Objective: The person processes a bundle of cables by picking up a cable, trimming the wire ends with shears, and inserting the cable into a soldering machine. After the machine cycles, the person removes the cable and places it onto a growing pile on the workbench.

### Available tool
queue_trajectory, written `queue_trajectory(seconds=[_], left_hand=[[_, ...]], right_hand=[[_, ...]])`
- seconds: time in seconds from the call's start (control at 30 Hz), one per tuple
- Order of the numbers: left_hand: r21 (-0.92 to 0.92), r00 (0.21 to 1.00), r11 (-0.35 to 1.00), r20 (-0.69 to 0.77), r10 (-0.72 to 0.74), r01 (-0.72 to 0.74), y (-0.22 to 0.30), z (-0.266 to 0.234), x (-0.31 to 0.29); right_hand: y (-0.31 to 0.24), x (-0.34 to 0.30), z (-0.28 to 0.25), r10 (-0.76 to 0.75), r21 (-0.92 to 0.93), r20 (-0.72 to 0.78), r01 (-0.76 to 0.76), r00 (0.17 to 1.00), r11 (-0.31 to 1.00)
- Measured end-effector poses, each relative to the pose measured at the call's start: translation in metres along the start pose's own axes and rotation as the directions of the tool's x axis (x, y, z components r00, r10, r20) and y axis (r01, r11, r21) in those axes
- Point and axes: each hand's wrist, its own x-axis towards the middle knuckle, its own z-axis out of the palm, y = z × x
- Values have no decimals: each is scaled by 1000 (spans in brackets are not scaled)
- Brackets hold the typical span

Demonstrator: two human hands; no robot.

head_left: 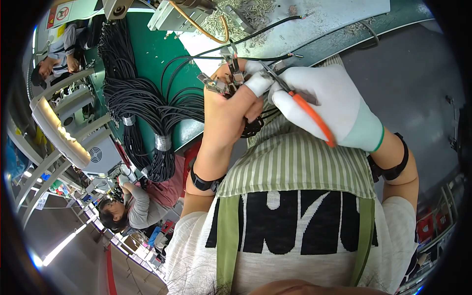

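Observation:
My left hand (225,109), bare except for white finger covers, is closed around several black cables (253,129). Small metal connector shells (212,84) on their ends stick out between the fingers. In my right hand (327,93), which wears a white glove with a green-edged cuff, is a pair of orange-handled pliers (313,117). Their metal jaws reach to the fingertips of my left hand, by the connector ends. Exactly what the jaws touch is too small to make out. Both hands are over the near table edge, in front of my striped apron (295,164).
Thick bundles of black cable (132,101), tied with silver tape, hang over the green tabletop (152,49) at left. Small cut scraps (255,14) litter the white board (334,24) below a machine (184,17). A loose cable (265,32) crosses it. Two people work at left.

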Motion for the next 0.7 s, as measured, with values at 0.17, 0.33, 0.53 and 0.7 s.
queue_trajectory(seconds=[0.17, 0.33, 0.53, 0.7], left_hand=[[-324, 999, 946, 37, 18, -5, -10, -20, 12], [-311, 994, 947, -96, 49, -76, -1, -28, 39], [-284, 997, 955, -42, 70, -79, 7, -24, 65], [-28, 988, 987, 5, 157, -157, 12, -31, 67]], right_hand=[[12, 9, -7, 11, 115, 21, -14, 1000, 993], [21, 50, -28, 73, 79, 57, -77, 996, 994], [46, 104, -34, -733, -223, -52, 708, 678, 671], [38, 103, -34, -286, 294, 110, 244, 952, 924]])
